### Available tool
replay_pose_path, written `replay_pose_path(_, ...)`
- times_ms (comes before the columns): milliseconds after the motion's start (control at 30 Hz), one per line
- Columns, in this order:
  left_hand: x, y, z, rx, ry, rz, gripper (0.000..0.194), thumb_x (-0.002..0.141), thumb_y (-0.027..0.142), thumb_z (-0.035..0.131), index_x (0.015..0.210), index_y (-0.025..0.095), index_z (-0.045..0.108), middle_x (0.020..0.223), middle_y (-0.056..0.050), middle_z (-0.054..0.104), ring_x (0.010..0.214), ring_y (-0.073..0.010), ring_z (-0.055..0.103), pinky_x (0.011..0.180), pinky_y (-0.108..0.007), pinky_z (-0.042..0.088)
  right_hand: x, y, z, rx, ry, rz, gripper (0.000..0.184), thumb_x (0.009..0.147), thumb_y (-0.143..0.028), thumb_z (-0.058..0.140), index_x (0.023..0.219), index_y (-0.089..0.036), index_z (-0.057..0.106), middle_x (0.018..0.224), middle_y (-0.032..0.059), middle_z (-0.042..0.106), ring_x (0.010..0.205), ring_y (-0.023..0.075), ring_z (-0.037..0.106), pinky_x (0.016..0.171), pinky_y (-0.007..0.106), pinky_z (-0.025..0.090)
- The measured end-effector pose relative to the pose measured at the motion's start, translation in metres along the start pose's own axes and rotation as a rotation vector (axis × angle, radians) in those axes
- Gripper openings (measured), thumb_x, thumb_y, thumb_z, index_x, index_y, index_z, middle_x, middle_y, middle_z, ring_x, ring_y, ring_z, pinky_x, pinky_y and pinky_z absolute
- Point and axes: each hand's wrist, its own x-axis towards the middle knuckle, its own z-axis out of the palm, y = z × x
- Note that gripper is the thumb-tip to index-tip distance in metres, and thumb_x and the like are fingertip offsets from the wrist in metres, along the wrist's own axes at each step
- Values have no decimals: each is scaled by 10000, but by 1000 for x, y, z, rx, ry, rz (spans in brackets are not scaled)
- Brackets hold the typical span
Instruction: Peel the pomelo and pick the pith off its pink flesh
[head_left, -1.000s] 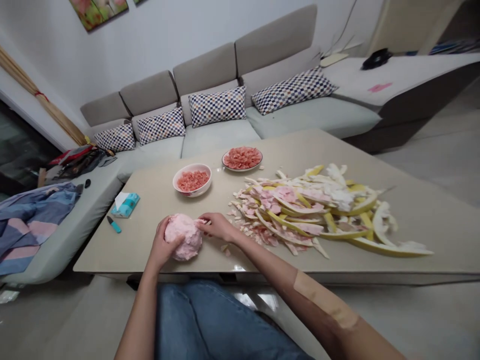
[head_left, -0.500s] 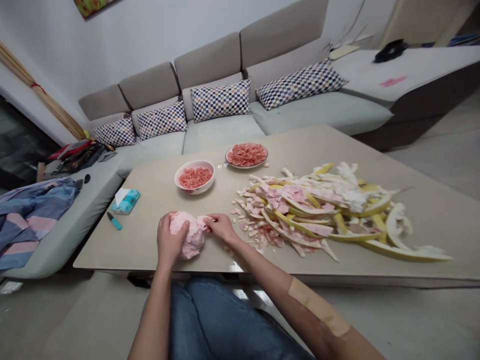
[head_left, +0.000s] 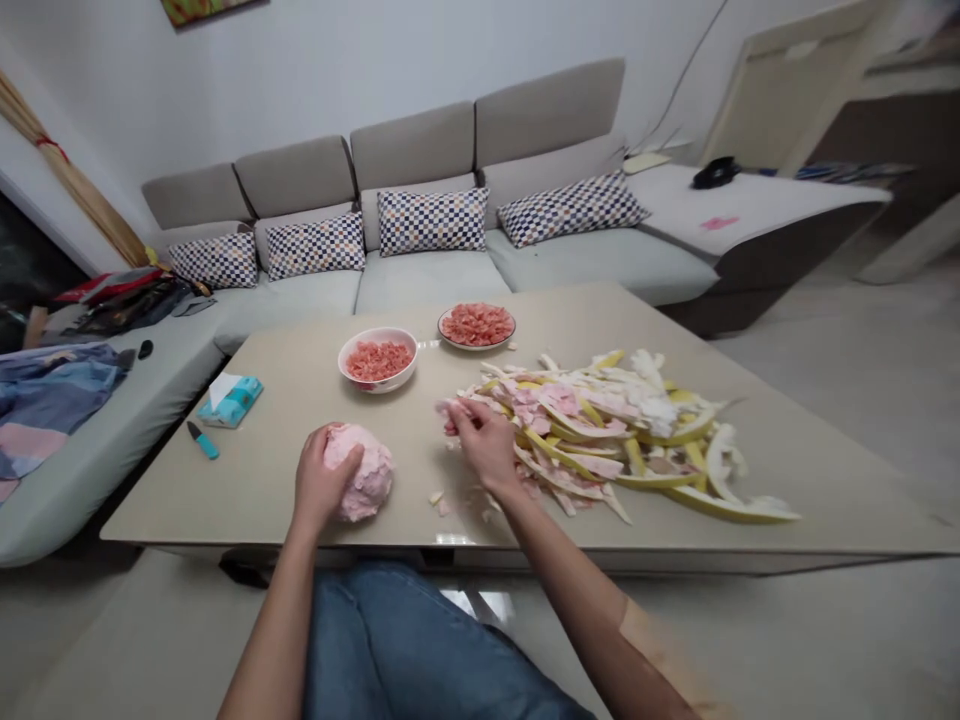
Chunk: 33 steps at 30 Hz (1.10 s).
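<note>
My left hand [head_left: 318, 487] is wrapped round a peeled pink pomelo [head_left: 364, 480] resting on the beige table [head_left: 675, 340]. My right hand [head_left: 482, 440] has its fingers pinched on a small scrap of pink pith, held over the left edge of a large pile of yellow and pink peel [head_left: 615, 430]. A white bowl [head_left: 377, 360] and a plate [head_left: 476, 326], both filled with pink fruit flesh, stand further back.
A teal tissue pack [head_left: 231, 398] and a small teal-handled knife [head_left: 202, 440] lie at the table's left. A grey sofa [head_left: 427, 270] with checked cushions runs behind. Clothes [head_left: 52, 390] lie on its left end. My blue-jeaned legs [head_left: 405, 650] are under the table edge.
My right hand has left the pomelo and moved right to the peel pile, carrying a torn-off scrap. The left hand stays on the fruit. The camera view shifted slightly.
</note>
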Motion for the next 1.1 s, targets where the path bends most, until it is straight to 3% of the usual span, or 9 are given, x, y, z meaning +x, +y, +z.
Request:
replay_pose_path(133,2,-4,-3,-2,-59,20,421,767,428,660,1120,207,599,1146,-80,630,1092,-257,581,998,-409,436,38,-11,-69,-410,219,-387,246,893,-244,483,985,-151,692,918,119,707,867,236,643,823,361,506)
replay_pose_path(233,3,-7,-7,-39,-144,62,436,762,426,661,1134,207,599,1171,-83,626,1110,-260,576,1011,-408,429,52,-5,-101,-659,203,-483,268,897,-204,469,1055,-135,674,996,158,694,945,273,616,899,437,476)
replay_pose_path(300,3,-8,-9,-73,-190,85,440,759,415,664,1141,208,601,1194,-84,621,1132,-259,570,1031,-408,415,47,1,-106,-746,221,-492,281,904,-236,498,1101,-117,660,1087,193,669,1029,303,590,954,496,446)
replay_pose_path(400,5,-9,-11,-110,-214,80,443,760,409,666,1146,201,604,1202,-85,624,1142,-254,571,1042,-404,409,17,8,-86,-669,235,-501,289,924,-251,505,1135,-118,651,1208,200,626,1165,307,536,1034,518,402)
replay_pose_path(467,5,-8,-11,-120,-216,68,452,759,407,668,1151,193,603,1195,-87,631,1132,-252,581,1033,-401,418,-12,12,-60,-497,92,-476,266,936,-254,504,1129,-153,657,1151,152,665,1126,264,573,1019,468,441)
replay_pose_path(567,6,-8,-11,-120,-212,66,463,758,408,674,1156,185,599,1194,-94,635,1131,-253,587,1031,-403,423,-52,14,-15,-216,-294,-295,236,908,-282,572,1104,-190,668,1051,91,700,900,187,664,838,341,547)
replay_pose_path(733,7,-12,-11,-125,-215,87,477,766,412,683,1172,178,591,1217,-110,624,1154,-256,578,1047,-413,415,-74,10,36,-138,-423,-120,328,827,-309,696,1115,-155,673,1026,88,688,773,155,661,739,286,547)
replay_pose_path(900,6,-14,-9,-137,-212,75,484,764,403,691,1185,187,588,1224,-103,619,1157,-254,575,1054,-415,410,-71,8,50,-135,-430,-113,186,791,-199,712,968,-141,716,927,74,677,719,135,645,715,253,531)
replay_pose_path(1100,6,-12,-10,-155,-204,61,473,759,398,691,1172,190,596,1224,-100,620,1160,-253,571,1062,-414,404,-64,13,46,-61,-474,-147,97,808,-142,701,888,-177,744,869,51,680,749,131,641,705,225,514)
